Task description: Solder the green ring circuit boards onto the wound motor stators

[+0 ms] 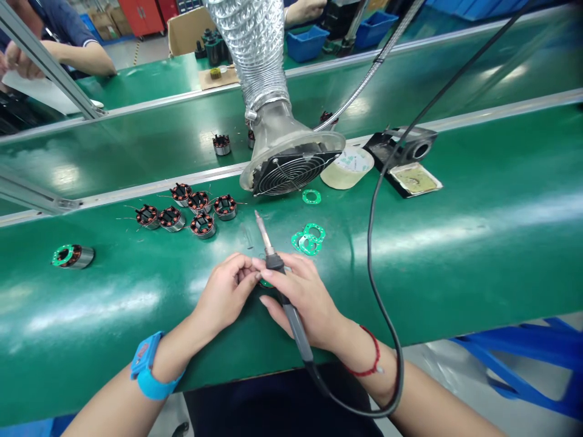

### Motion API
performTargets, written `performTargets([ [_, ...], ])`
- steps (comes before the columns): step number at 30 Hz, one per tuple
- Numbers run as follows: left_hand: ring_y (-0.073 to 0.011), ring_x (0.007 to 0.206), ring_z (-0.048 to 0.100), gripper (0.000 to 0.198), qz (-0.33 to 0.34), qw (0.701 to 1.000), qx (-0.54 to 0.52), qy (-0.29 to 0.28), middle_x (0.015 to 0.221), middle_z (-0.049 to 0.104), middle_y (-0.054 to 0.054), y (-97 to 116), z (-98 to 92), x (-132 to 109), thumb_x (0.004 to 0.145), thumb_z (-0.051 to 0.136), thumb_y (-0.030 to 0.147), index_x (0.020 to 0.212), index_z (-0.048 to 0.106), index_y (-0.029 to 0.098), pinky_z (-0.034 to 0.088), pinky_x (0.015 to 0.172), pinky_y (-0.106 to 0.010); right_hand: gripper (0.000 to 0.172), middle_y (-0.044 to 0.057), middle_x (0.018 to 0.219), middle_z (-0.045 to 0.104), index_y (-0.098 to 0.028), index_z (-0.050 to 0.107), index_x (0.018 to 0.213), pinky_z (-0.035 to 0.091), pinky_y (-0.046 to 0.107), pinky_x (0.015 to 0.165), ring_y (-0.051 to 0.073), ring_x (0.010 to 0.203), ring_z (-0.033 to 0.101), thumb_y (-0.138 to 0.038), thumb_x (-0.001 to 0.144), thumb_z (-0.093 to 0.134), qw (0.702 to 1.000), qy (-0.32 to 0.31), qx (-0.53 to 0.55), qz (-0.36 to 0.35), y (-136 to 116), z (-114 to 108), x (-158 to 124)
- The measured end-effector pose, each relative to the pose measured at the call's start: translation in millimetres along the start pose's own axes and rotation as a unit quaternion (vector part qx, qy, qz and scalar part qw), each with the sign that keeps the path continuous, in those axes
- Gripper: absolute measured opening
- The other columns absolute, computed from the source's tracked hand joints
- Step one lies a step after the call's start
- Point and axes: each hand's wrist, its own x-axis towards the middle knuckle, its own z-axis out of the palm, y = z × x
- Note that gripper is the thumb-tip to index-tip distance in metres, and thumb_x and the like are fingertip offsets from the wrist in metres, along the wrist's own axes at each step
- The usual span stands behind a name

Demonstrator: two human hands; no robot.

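A broad blue wristband point(148, 366), a thin red bracelet point(377, 353) and very dark clothing point(268, 406) are worn.

We see a green surface point(432, 255) streaked with white, brighter green rings point(323, 233), and stators point(203, 226) patterned in black, silver and copper-orange. Our soldering iron point(297, 326) is black and grey, our wristband point(148, 365) blue, our bracelet point(377, 349) red; the duct point(252, 42) shines crinkled silver.

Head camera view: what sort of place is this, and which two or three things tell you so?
Probably a factory assembly workshop. The signs: a soldering iron, a cluster of copper-wound cores on the green bench, and a foil duct with a fan at its mouth.
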Motion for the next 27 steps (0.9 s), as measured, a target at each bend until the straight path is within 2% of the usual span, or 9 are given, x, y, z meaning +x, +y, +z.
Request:
performTargets([
  [2, -0.0108, 0.065, 0.047, 0.011, 0.002, 1.000, -0.015, -0.002, 0.073, 0.051, 0.002, -1.4, -0.3, 0.1, 0.086, 0.051, 0.019, 0.076, 0.055, 0.017, 0.038, 0.062, -0.022, 0.057, 0.007, 0.114, 0.064, -0.024, 0.031, 0.136, 0.038, 0.046, 0.094, 0.025, 0.124, 0.044, -0.013, 0.084, 0.052, 1.000, -0.010, -0.006, -0.014, -0.4, -1.1, -1.3],
  [7, -0.0115, 0.066, 0.047, 0.010, -0.026, 0.998, -0.050, -0.001, 0.072, 0.051, 0.002, -3.8, -1.2, -1.1, 0.086, 0.051, 0.022, 0.078, 0.054, 0.017, 0.038, 0.062, -0.023, 0.044, 0.007, 0.103, 0.067, -0.021, 0.045, 0.127, 0.043, 0.044, 0.088, 0.024, 0.107, 0.055, -0.014, 0.084, 0.050, 0.999, 0.009, -0.021, 0.050, -1.2, -2.0, -1.4],
  [11, -0.0123, 0.067, 0.045, 0.013, -0.004, 0.999, 0.007, 0.031, 0.072, 0.048, 0.002, -1.5, -0.9, -1.2, 0.087, 0.047, 0.018, 0.074, 0.050, 0.018, 0.036, 0.062, -0.024, 0.041, 0.005, 0.095, 0.070, -0.021, 0.047, 0.122, 0.047, 0.040, 0.081, 0.019, 0.086, 0.061, -0.009, 0.083, 0.050, 0.997, 0.032, 0.035, 0.053, -1.3, -2.7, 2.6],
  [15, -0.0128, 0.066, 0.043, 0.016, 0.014, 0.998, 0.053, 0.041, 0.071, 0.046, 0.002, 0.6, -0.9, -0.8, 0.087, 0.045, 0.016, 0.072, 0.047, 0.019, 0.034, 0.062, -0.025, 0.045, 0.002, 0.082, 0.072, -0.021, 0.045, 0.127, 0.049, 0.038, 0.078, 0.018, 0.078, 0.064, -0.006, 0.085, 0.049, 0.991, 0.085, 0.082, 0.066, -1.6, -6.3, 1.4],
  [18, -0.0132, 0.067, 0.042, 0.015, 0.024, 0.997, 0.065, 0.039, 0.071, 0.045, 0.002, 0.3, -1.2, -0.8, 0.087, 0.044, 0.015, 0.072, 0.045, 0.019, 0.034, 0.062, -0.025, 0.037, 0.001, 0.073, 0.069, -0.021, 0.051, 0.123, 0.051, 0.033, 0.066, 0.017, 0.067, 0.064, -0.014, 0.087, 0.051, 0.980, 0.139, 0.105, 0.096, -2.5, -11.4, -5.5],
  [21, -0.0136, 0.068, 0.042, 0.016, 0.036, 0.995, 0.083, 0.040, 0.072, 0.045, 0.001, 0.3, -1.2, -1.0, 0.087, 0.043, 0.014, 0.072, 0.044, 0.019, 0.034, 0.063, -0.026, 0.021, 0.002, 0.071, 0.067, -0.022, 0.060, 0.108, 0.050, 0.029, 0.057, 0.015, 0.059, 0.063, -0.027, 0.090, 0.050, 0.965, 0.185, 0.139, 0.124, -2.8, -15.5, -14.1],
  [24, -0.0140, 0.068, 0.043, 0.016, 0.040, 0.994, 0.095, 0.043, 0.072, 0.045, 0.001, 0.6, -0.7, -0.8, 0.087, 0.042, 0.014, 0.073, 0.044, 0.020, 0.034, 0.063, -0.026, 0.021, 0.001, 0.064, 0.063, -0.021, 0.063, 0.098, 0.050, 0.030, 0.054, 0.015, 0.053, 0.061, -0.033, 0.091, 0.048, 0.961, 0.189, 0.153, 0.132, -2.3, -16.5, -19.3],
  [27, -0.0145, 0.068, 0.044, 0.015, 0.039, 0.993, 0.100, 0.043, 0.073, 0.046, 0.001, 0.5, 0.1, -0.7, 0.087, 0.042, 0.014, 0.072, 0.043, 0.020, 0.035, 0.063, -0.026, 0.019, 0.002, 0.067, 0.065, -0.021, 0.063, 0.095, 0.052, 0.030, 0.055, 0.015, 0.054, 0.062, -0.032, 0.090, 0.049, 0.963, 0.184, 0.141, 0.137, -2.1, -16.3, -19.0],
])
